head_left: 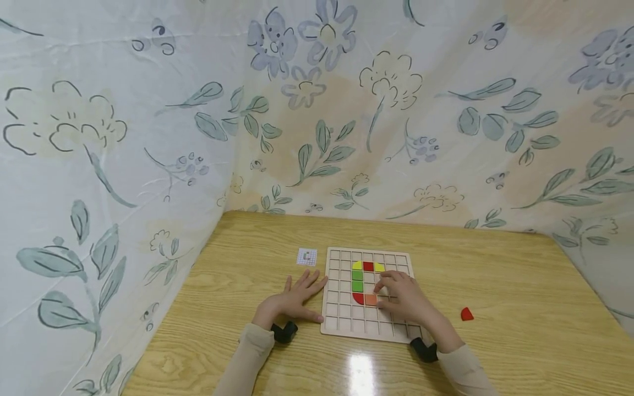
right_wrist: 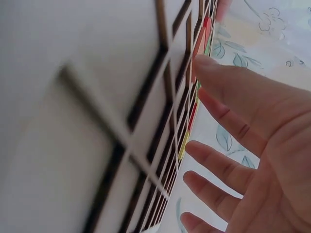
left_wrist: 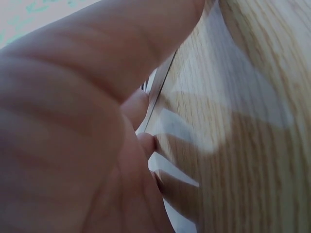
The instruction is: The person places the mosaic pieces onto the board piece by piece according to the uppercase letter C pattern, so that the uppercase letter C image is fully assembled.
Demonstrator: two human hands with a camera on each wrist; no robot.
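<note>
A pale wooden grid board [head_left: 342, 324] lies on the table between the hands. In its cells is a C-like row of coloured pieces: yellow quarter-rounds [head_left: 357, 265], a red square [head_left: 368, 267], two green squares [head_left: 357, 286], a red quarter-round [head_left: 359, 298] and an orange square [head_left: 370, 300]. My right hand [head_left: 403, 294] hovers over the board's right half, its thumb tip at the orange square and its other fingers spread, as the right wrist view shows. With fingers splayed, my left hand [head_left: 294, 300] rests on the table, fingertips and thumb at the board's left edge.
A loose red quarter-round piece [head_left: 466, 314] lies on the table right of the board. Behind my left hand is a small card [head_left: 307, 257] with a printed coloured grid pattern. Floral cloth [head_left: 317, 137] hangs behind and along the left of the wooden table [head_left: 520, 286].
</note>
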